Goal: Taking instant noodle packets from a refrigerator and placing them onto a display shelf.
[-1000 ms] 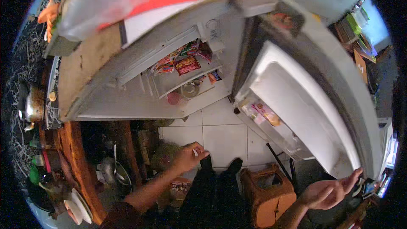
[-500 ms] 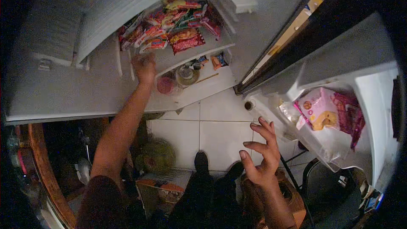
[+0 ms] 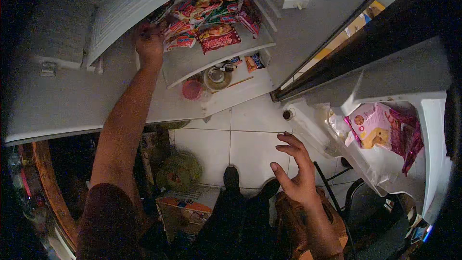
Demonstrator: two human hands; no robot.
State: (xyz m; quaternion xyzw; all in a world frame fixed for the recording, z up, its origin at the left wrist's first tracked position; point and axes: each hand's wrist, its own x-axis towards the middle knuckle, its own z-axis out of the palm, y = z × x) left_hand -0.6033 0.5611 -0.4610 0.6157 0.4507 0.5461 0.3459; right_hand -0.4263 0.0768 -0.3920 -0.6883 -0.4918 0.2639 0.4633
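My left hand [image 3: 150, 45] reaches into an open fridge, at the left end of a heap of colourful snack packets [image 3: 207, 12]. Its fingers are dark and blurred against the packets there, so whether they grip one cannot be made out. A red packet [image 3: 219, 38] lies at the front of the heap on the shelf [image 3: 185, 65]. My right hand [image 3: 301, 175] hangs over the floor with fingers apart and nothing in it. It is nearest the open door's bin, where a pink packet [image 3: 370, 123] and a darker magenta packet [image 3: 404, 137] rest.
Below the shelf, a drawer [image 3: 228, 96] holds a round clear jar [image 3: 217, 78], a pink round container [image 3: 192, 89] and small packets. On the tiled floor [image 3: 207, 147] stand a greenish round object [image 3: 180, 171] and a cardboard box [image 3: 185, 212]. A black chair [image 3: 380, 212] stands at right.
My left hand has moved farther into the fridge, from the shelf's front left corner to the packets. My right hand stays raised and open. The view has shifted slightly.
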